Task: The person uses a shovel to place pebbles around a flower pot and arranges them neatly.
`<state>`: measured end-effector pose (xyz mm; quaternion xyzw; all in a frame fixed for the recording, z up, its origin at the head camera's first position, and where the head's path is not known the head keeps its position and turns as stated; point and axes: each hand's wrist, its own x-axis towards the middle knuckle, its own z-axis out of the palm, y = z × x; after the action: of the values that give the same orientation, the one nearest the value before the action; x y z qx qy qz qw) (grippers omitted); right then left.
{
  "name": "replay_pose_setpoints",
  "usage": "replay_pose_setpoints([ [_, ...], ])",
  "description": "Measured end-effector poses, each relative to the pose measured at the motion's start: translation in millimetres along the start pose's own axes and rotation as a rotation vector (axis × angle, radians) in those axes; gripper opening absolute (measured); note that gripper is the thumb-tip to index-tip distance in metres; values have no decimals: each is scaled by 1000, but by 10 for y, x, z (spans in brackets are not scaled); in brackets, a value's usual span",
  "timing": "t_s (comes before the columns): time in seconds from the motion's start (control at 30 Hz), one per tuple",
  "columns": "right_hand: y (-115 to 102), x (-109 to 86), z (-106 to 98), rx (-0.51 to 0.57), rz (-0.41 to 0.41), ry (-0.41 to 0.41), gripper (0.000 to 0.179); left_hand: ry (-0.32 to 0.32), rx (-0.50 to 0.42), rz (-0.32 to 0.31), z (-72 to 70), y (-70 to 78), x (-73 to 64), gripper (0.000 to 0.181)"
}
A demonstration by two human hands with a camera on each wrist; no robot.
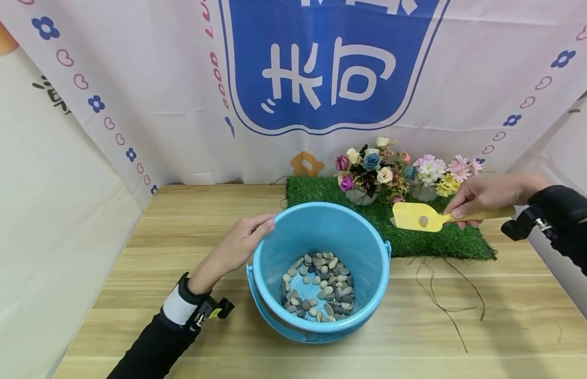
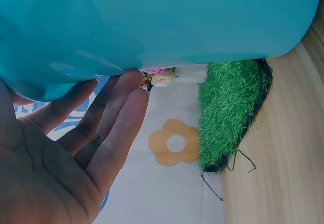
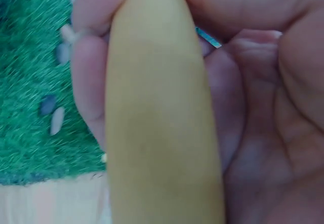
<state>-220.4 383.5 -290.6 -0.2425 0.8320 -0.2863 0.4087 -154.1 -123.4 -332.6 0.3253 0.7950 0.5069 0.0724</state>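
Observation:
On the wooden table stands a light blue bucket (image 1: 317,210), with grey and beige pebbles (image 1: 338,287) spread over its bottom. My left hand (image 1: 243,242) holds the bucket's left rim, its fingers (image 2: 124,128) along the outer wall. A yellow trowel (image 1: 407,217) is in my right hand (image 1: 494,195), gripped by its wooden handle (image 3: 162,107). One pebble (image 1: 423,221) lies on the trowel's blade, which is above the artificial turf mat (image 1: 416,245). Loose pebbles (image 3: 57,120) show on the turf in the right wrist view.
At the back of the mat stand pots of artificial flowers: a rose bouquet (image 1: 371,166) and a pot of daisies (image 1: 433,171). Loose dark strands (image 1: 442,305) lie on the table (image 1: 180,237) right of the bucket. A printed cloth (image 1: 180,131) hangs behind the table.

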Motion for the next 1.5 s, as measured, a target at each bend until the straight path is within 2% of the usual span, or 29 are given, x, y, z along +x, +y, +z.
replay_pose_setpoints([
  [0.37,362,212,104,73,20,-48,24,6,22,13,2,16,11,32],
  [0.5,462,278,150,94,48,-26,25,6,31,18,6,12,11,32],
  [0.7,581,346,243,107,44,6,26,2,20,28,7,-5,15,32],
  [0.97,543,378,314,89,84,38,28,5,15,9,-5,0,1,32],
  [1.2,444,412,317,119,110,30,28,4,34,9,-4,18,4,32],
  [1.3,431,430,322,131,121,36,28,7,37,9,-1,-6,5,32],
  [1.5,462,445,359,149,126,45,29,21,30,23,22,-294,29,33],
])
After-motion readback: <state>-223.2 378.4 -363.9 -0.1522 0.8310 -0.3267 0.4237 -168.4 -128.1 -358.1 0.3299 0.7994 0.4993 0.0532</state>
